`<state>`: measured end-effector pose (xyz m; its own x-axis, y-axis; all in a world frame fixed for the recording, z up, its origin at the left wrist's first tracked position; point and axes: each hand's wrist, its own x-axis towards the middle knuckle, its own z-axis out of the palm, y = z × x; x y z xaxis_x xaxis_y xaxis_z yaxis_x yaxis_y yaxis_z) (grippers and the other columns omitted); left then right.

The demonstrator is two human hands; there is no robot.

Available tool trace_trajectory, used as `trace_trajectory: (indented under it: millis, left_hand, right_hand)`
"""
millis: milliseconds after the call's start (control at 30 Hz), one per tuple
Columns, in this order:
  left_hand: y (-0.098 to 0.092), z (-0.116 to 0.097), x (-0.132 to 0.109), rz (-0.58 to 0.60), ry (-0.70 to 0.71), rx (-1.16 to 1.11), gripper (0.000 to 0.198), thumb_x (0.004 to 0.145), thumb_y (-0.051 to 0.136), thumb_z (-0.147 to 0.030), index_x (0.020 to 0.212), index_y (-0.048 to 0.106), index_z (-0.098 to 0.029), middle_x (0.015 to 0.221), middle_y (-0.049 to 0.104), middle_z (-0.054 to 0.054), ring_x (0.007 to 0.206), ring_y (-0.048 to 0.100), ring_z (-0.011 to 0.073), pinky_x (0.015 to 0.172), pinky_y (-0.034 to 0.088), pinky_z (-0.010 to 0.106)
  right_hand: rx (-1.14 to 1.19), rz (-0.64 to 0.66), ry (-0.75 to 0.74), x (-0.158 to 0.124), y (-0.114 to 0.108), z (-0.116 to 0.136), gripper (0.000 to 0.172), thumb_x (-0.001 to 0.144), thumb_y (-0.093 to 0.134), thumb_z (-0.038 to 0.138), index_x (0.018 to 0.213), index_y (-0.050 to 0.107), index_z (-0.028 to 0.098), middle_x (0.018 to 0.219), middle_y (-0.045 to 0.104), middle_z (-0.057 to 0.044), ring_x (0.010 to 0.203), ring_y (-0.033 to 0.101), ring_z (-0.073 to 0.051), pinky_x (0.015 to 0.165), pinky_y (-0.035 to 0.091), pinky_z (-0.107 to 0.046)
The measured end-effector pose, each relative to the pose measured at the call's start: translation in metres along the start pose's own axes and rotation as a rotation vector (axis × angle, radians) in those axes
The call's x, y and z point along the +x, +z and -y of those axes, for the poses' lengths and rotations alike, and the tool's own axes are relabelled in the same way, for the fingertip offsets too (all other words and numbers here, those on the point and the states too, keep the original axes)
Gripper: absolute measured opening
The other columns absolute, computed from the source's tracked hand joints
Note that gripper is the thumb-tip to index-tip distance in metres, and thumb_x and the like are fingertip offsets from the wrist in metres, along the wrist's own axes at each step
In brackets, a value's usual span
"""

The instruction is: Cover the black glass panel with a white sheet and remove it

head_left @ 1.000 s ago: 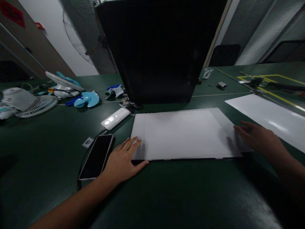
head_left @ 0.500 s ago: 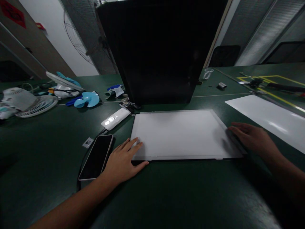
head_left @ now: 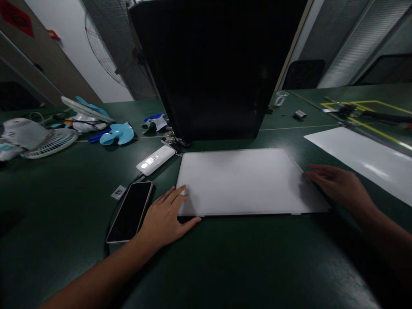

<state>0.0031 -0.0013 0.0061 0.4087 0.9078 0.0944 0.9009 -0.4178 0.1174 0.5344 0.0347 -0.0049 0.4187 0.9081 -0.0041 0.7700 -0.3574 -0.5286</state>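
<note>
A flat white panel [head_left: 244, 180] lies on the dark green table [head_left: 225, 266] in front of me. My left hand [head_left: 165, 219] rests open at the panel's near left corner, fingers flat on its edge. At the panel's right edge my right hand [head_left: 341, 186] lies open, its fingertips touching the white surface. A large upright black panel [head_left: 215, 64] stands just behind the white one.
A dark phone [head_left: 130, 211] lies left of my left hand, with a white power bank [head_left: 155, 159] behind it. Fan parts, a white grille [head_left: 49, 143] and a blue blade [head_left: 117, 134], lie far left. Another white sheet [head_left: 363, 161] lies at the right.
A white sheet that overhung the panel's right side has slid left and now lies squarely on it. My right hand moved slightly left with it. My left hand stayed put.
</note>
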Motion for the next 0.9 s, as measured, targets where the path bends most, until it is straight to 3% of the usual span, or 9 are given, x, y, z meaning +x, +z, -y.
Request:
trace_trajectory:
  millis: [300, 500, 900]
  left_hand:
    - [0.0006, 0.0004, 0.0008, -0.004, -0.018, -0.015, 0.078, 0.085, 0.065, -0.072, 0.141, 0.059, -0.017, 0.153, 0.056, 0.017, 0.14, 0.053, 0.0444, 0.112, 0.049, 0.063]
    - [0.0019, 0.0007, 0.0003, -0.027, 0.017, 0.004, 0.079, 0.086, 0.064, -0.071, 0.143, 0.059, -0.015, 0.151, 0.058, 0.017, 0.138, 0.056, 0.0448, 0.11, 0.05, 0.063]
    - [0.0024, 0.0006, -0.0011, -0.041, 0.028, 0.03, 0.076, 0.087, 0.063, -0.07, 0.142, 0.06, -0.017, 0.151, 0.059, 0.015, 0.137, 0.056, 0.0437, 0.109, 0.052, 0.061]
  right_hand:
    - [0.034, 0.001, 0.015, -0.0033, -0.0002, 0.003, 0.06, 0.084, 0.062, 0.062, 0.129, 0.075, 0.024, 0.115, 0.078, -0.006, 0.095, 0.073, -0.029, 0.081, 0.056, -0.042]
    - [0.017, 0.01, 0.003, -0.0019, -0.001, 0.002, 0.059, 0.083, 0.061, 0.064, 0.125, 0.076, 0.025, 0.108, 0.079, -0.005, 0.092, 0.073, -0.028, 0.086, 0.055, -0.044]
    - [-0.015, -0.005, -0.041, -0.0054, -0.0024, 0.0061, 0.059, 0.085, 0.057, 0.065, 0.123, 0.077, 0.025, 0.111, 0.079, -0.005, 0.091, 0.074, -0.028, 0.08, 0.057, -0.043]
